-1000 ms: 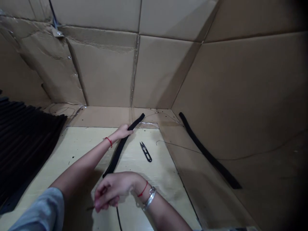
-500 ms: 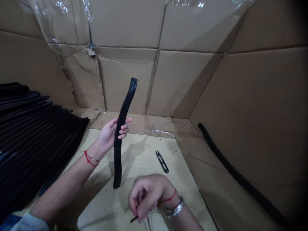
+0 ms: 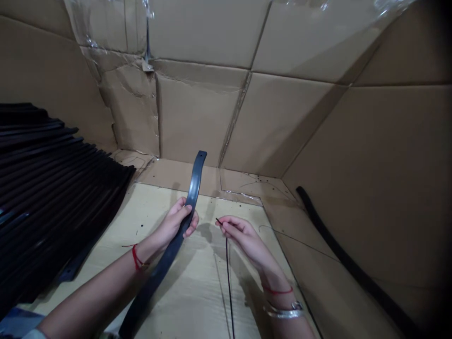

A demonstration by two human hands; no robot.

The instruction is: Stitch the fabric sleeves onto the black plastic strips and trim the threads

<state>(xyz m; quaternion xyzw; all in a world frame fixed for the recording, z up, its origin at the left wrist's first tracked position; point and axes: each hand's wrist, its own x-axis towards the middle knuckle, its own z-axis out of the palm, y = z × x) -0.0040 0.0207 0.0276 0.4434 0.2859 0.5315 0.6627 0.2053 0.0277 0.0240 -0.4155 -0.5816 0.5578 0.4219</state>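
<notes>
The left hand [image 3: 174, 223] closes around a black rubber strip [image 3: 158, 266]; the right hand [image 3: 243, 240] pinches a thin black cord [image 3: 228, 282], which may slip if the fingers loosen.

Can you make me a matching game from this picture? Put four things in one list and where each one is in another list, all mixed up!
Things
1. Wide black strip
2. Thin black cord
3. Silver bangle
4. Pile of black strips

Places
A. Around the right wrist
B. Stacked to the left of the hands
C. Pinched in the right hand
D. Gripped in the left hand

Right pairs: 1-D, 2-C, 3-A, 4-B
</notes>
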